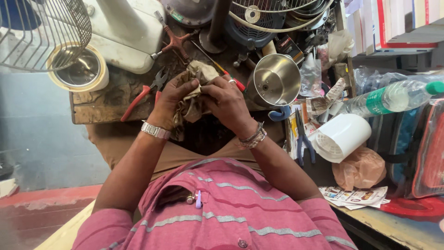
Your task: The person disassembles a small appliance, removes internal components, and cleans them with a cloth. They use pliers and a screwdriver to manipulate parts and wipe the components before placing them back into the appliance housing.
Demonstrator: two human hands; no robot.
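Down at six o'clock there's the pink striped shirt (222,208), and both forearms run up toward the middle. The left hand (170,99), metal watch (155,130) at the wrist, has its grip bunched tight around a grimy tan rag (193,92), and the right hand (226,103), beaded bracelets (253,138) on the wrist, has its grip pressed into the same cloth from the three o'clock side. The rag sits dead centre, held just above the near edge of the worn wooden desk (99,104). Red-handled pliers (141,96) lie at nine o'clock of the hands, touching the desk. At two o'clock, a steel jar (274,81) lies tipped on its side. Farther out at three o'clock, a white plastic housing (340,137) and a water bottle (393,97). At eleven o'clock, a wire fan guard (51,32).
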